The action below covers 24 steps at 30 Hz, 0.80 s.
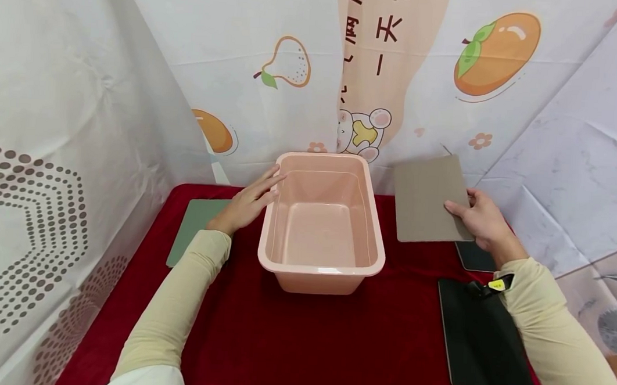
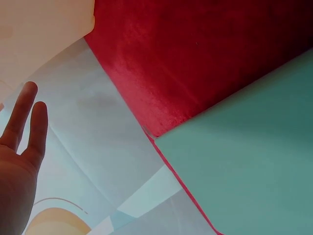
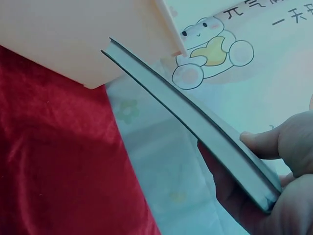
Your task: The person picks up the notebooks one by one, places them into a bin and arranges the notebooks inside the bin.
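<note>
A pink plastic basin stands mid-table with nothing in it. My left hand rests its extended fingers at the basin's left rim; part of that hand shows in the left wrist view. Off to the right of the basin, my right hand grips a grey-brown notebook by its right edge, thumb on the cover. In the right wrist view the notebook is seen edge-on, its page block between two thin covers, held up above the red cloth.
A green notebook lies on the left, partly under my left forearm. On the right are a black notebook and a smaller-looking dark one. Red cloth covers the table; printed curtains rise behind and beside it.
</note>
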Each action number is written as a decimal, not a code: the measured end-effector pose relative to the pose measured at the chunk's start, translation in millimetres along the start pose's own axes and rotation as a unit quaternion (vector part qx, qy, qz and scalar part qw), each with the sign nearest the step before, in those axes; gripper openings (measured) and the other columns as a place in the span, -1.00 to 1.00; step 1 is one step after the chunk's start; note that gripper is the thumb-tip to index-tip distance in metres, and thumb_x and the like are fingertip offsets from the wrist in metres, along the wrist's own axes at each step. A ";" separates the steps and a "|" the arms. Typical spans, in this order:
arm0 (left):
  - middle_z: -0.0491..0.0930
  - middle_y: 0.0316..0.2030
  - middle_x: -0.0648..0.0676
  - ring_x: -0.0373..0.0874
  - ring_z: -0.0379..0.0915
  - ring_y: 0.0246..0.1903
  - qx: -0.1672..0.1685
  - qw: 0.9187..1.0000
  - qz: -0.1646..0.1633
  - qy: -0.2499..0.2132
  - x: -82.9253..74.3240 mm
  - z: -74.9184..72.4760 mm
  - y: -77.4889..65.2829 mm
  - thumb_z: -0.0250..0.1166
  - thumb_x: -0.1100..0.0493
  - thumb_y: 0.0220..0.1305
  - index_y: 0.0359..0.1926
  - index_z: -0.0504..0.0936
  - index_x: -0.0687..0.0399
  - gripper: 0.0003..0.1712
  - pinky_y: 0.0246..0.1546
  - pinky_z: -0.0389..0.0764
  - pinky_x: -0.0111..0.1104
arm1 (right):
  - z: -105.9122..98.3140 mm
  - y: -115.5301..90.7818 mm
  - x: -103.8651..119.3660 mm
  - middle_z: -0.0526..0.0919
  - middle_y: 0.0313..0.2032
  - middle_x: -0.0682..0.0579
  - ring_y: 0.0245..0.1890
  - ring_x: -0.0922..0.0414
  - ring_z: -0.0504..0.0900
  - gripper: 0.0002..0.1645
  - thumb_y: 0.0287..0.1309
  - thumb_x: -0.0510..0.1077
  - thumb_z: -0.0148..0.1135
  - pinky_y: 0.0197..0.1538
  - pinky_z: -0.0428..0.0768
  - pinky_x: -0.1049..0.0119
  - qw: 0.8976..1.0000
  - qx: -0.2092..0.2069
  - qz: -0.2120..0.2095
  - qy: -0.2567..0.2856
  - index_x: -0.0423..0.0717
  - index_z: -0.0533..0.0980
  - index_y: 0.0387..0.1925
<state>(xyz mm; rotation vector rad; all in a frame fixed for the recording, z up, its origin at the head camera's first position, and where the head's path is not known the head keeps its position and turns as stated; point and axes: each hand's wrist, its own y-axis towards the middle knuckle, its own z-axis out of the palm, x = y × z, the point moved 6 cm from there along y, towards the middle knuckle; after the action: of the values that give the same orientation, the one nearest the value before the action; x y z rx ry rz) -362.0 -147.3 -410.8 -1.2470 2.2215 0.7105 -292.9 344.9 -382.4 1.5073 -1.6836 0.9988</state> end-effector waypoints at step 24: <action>-0.11 0.59 -0.45 -0.19 -0.10 0.62 -0.003 1.000 0.009 0.005 2.0 -0.2 1.6 -0.02 -0.14 0.59 0.55 0.21 -0.48 -0.42 0.52 0.08 0.23 | -7.6 -4.3 49.1 0.54 -0.27 0.44 -0.37 0.40 0.72 -0.10 0.46 0.09 0.15 -0.28 0.73 0.35 0.999 0.013 -0.018 0.037 -0.29 -0.03 0.50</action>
<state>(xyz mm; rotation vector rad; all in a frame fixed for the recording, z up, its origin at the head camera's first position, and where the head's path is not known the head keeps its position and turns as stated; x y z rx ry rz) -364.3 -147.9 -411.6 -1.2377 2.2420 0.7198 -294.5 327.2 -335.8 1.4943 -1.5909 1.0492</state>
